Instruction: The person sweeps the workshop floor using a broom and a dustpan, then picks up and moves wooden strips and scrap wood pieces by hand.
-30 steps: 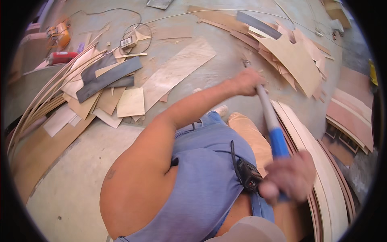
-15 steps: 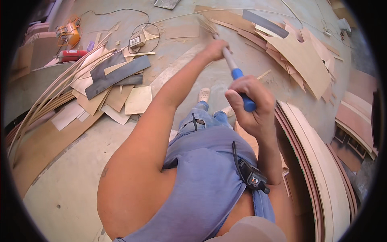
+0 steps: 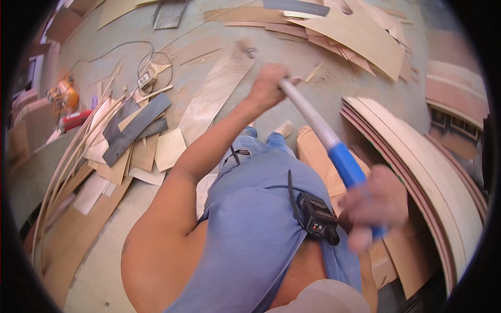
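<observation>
Slanting across the middle is a broom (image 3: 312, 116) with a ribbed pale metal handle and a blue grip. My left hand (image 3: 268, 85) is wrapped round the lower part of the handle, toward the broom head. Close to my body on the right, my right hand (image 3: 377, 201) is closed round the blue grip; motion blurs it. At the far end the small tan broom head (image 3: 243, 49) is also smeared. It is over the floor beside a long, pale board (image 3: 219, 86). A black device (image 3: 315, 216) with a strap is clipped to my blue top.
Thin wood offcuts and dark strips (image 3: 138, 125) lie piled on the left, beside a power box (image 3: 146, 81) with a cable. Curved plywood sheets (image 3: 360, 39) lie at the far right. Stacked bent boards (image 3: 412, 167) stand close on my right. A red cylinder (image 3: 75, 120) is at the left.
My right hand has drawn back toward my body and to the right, pulling the broom nearer. My left hand has shifted slightly left and nearer. The whole view has turned a little.
</observation>
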Tool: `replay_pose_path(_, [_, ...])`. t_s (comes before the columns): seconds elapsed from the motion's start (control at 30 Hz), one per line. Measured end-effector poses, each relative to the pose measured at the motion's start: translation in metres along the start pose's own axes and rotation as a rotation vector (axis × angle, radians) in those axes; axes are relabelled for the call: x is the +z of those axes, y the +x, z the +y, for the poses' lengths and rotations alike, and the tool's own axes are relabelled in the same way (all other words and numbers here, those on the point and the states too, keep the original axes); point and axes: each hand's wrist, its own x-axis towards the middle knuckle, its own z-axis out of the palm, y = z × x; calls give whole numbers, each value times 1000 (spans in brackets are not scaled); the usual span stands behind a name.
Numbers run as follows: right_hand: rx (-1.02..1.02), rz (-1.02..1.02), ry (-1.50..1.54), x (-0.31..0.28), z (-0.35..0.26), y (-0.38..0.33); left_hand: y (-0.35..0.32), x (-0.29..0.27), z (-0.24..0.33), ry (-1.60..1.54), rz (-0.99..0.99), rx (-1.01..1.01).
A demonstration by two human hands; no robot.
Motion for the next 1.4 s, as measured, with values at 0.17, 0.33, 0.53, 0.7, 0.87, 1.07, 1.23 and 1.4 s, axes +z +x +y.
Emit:
replay_pose_path(0.17, [562,547,-19,27,25,-40,-35,97,-43,-35,-199,-57])
replay_pose_path(0.33, [601,532,-253,24,4,-64,-21,196,18,-254,-438,28])
replay_pose_path(0.53, [327,644,-453,-35,-40,-102,27,218,105,-187,-388,277])
replay_pose_path(0.7, [-1,776,-109,-80,-70,-166,4,153,124,-356,-490,469])
replay_pose_path(0.87, [254,1009,-155,-72,-21,-195,-48,120,84,-223,-773,337])
replay_pose_path(1.07, [533,825,-14,-68,13,-197,-72,205,62,76,-872,197])
replay_pose_path(1.23, [542,910,-294,-76,-7,-221,-27,318,115,37,-860,171])
replay_pose_path(1.4, [554,912,-448,-84,-9,-228,18,373,160,-50,-713,271])
